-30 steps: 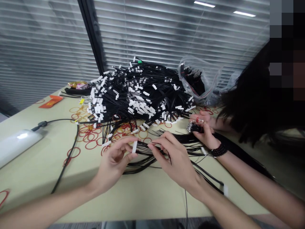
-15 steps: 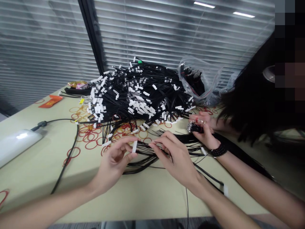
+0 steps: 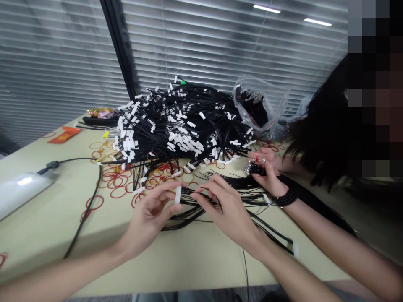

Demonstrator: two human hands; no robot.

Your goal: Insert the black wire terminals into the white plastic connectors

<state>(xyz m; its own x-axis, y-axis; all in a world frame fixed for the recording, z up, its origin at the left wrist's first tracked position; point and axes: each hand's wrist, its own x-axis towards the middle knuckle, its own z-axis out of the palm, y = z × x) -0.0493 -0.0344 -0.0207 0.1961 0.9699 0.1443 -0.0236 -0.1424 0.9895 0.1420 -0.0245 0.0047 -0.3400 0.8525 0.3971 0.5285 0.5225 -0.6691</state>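
Note:
Between the thumb and fingers of my left hand (image 3: 154,212) is a white connector (image 3: 178,195), held by its ends. Several black wires (image 3: 186,196) run from it to the right. My right hand (image 3: 222,205) pinches a thin black wire (image 3: 220,205) close to the connector; its tip is too small to make out. Beneath both hands, a bundle of black cables (image 3: 181,224) lies on the table. Right of my right hand, a co-worker's hand (image 3: 269,178) grips a bundle of black wires with shiny metal ends (image 3: 248,167).
A large heap of black cables with white connectors (image 3: 185,138) fills the table's back. Red and yellow rubber bands (image 3: 118,191) lie before it. A clear plastic bag of wires (image 3: 261,105) stands behind the co-worker's hands. On the left are a white device (image 3: 25,193) and an orange packet (image 3: 64,135).
My right hand has moved slightly left, its fingertips closer to the white connector. My left hand keeps its hold. The whole view has shifted a little.

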